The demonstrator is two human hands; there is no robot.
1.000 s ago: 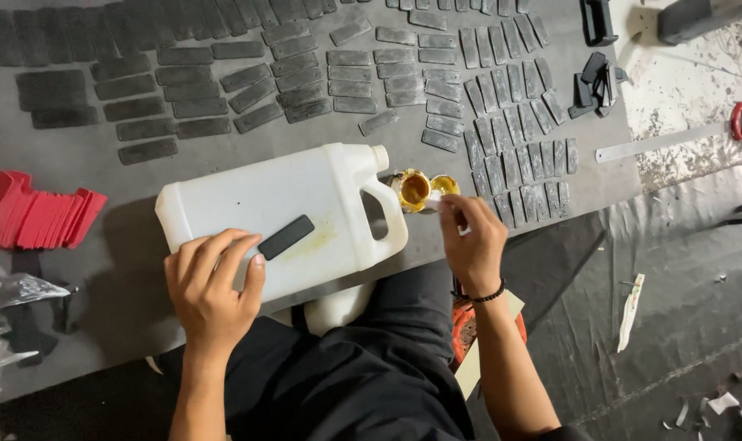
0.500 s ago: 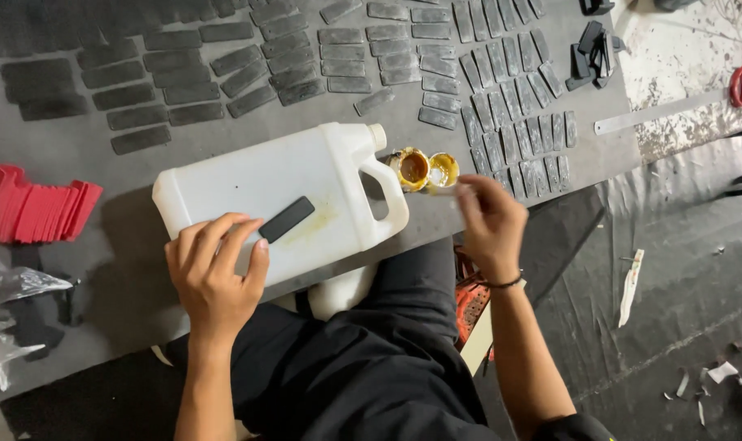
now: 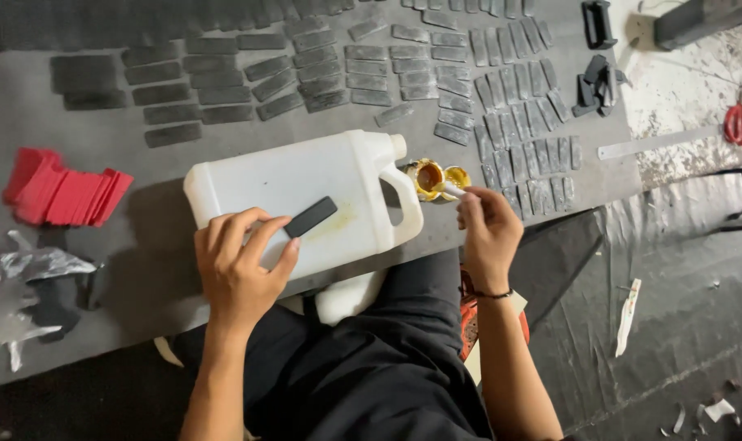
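Against the picture a second before, the right hand (image 3: 489, 233) had drawn slightly back from the open glue tin (image 3: 430, 177), its fingers pinched together on a small pale stick (image 3: 453, 190) whose tip now sat at the tin's rim rather than over it (a sign, I judged, that glue had been picked up and spreading was due). The left hand (image 3: 242, 269) had barely shifted. Its fingertips pressed one end of the dark strip (image 3: 311, 216), lying flat on the white jug's (image 3: 306, 196) upper face, near the yellow smear. The strip's long axis ran diagonally, its free end pointing toward the jug's handle and the tin beyond.
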